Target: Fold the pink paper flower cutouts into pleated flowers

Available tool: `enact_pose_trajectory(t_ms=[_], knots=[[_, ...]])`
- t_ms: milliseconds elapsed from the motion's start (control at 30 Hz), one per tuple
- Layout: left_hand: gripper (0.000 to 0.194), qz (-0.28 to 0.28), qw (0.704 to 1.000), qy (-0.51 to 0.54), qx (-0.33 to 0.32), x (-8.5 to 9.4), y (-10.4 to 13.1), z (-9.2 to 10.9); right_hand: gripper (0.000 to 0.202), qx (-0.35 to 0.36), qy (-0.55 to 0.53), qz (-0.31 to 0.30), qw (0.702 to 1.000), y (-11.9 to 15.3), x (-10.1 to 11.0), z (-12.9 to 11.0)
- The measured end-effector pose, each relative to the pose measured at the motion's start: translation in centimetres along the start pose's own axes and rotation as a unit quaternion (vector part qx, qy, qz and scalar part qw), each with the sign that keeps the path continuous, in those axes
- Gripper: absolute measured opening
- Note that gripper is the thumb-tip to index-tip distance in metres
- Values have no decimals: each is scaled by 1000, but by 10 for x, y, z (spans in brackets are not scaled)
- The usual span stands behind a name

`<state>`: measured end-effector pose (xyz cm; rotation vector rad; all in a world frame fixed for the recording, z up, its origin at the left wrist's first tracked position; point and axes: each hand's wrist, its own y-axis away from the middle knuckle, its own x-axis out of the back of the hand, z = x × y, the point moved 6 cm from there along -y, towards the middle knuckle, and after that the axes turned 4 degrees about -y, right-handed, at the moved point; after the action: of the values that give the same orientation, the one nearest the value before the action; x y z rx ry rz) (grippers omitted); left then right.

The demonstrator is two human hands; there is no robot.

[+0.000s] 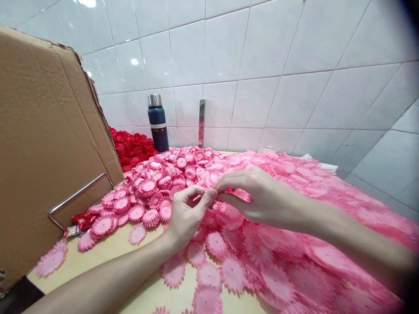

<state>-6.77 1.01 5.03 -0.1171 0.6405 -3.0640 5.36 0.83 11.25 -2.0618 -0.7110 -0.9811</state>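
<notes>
My left hand (188,211) and my right hand (253,192) meet fingertip to fingertip above a heap of pink scalloped flower pieces (216,244). Both are closed in a pinch, thumb against fingers. A little pink shows around the left fingertips, but what they hold is too small and covered to make out. Thicker, layered pink flowers (147,187) with fringed edges are piled beyond and to the left of my left hand. Flat, thin pieces (321,257) spread under and beyond my right forearm, each with a small dark dot at its centre.
A large cardboard box (49,144) stands at the left, a bent metal wire handle (80,192) at its side. Red flowers (132,146) are heaped behind it beside a dark blue bottle (158,124). A metal bracket (201,124) stands against the white tiled wall (262,52). Small red packets (83,220) lie near the box.
</notes>
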Motion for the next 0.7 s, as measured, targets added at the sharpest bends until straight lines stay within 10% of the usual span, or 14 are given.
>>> enact_pose_trajectory(t_ms=[700], knots=[[24, 24, 999, 4, -22, 0, 1, 5, 13, -77, 42, 222, 971, 0, 20, 3]])
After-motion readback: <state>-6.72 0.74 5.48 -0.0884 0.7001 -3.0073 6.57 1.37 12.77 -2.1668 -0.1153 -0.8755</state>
